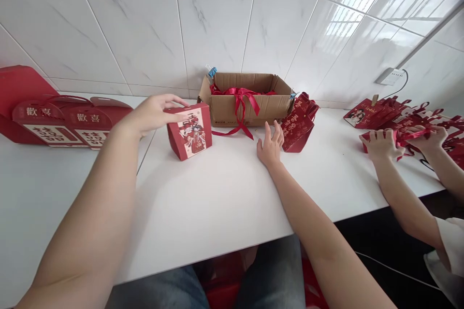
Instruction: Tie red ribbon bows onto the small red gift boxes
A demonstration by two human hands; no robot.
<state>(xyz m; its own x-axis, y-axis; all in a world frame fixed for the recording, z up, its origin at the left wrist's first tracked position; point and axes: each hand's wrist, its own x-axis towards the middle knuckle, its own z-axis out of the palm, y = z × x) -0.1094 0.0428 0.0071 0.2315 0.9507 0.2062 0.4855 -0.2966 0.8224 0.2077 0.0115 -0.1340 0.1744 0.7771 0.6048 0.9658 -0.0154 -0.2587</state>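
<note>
My left hand [159,115] grips a red gift box [193,136] from above at its top edge. The box stands on the white table, its pale printed panel with two figures facing me. Part of its top is covered by my fingers. My right hand [271,146] lies on the table with fingers apart, holding nothing. Just right of it stand dark red candy boxes [299,128] with gold lettering. Whether my fingertips touch them I cannot tell. Behind my hands sits an open cardboard box [253,111] with red ribbons [239,99], some hanging over its front.
Larger red boxes [68,123] with white panels stand at the left. Blue binder clips [212,72] hold the carton's corners. At the right, a co-worker's hands [382,145] handle a red box with ribbon, beside several finished-looking red boxes [377,111]. A tiled wall [217,19] closes the back.
</note>
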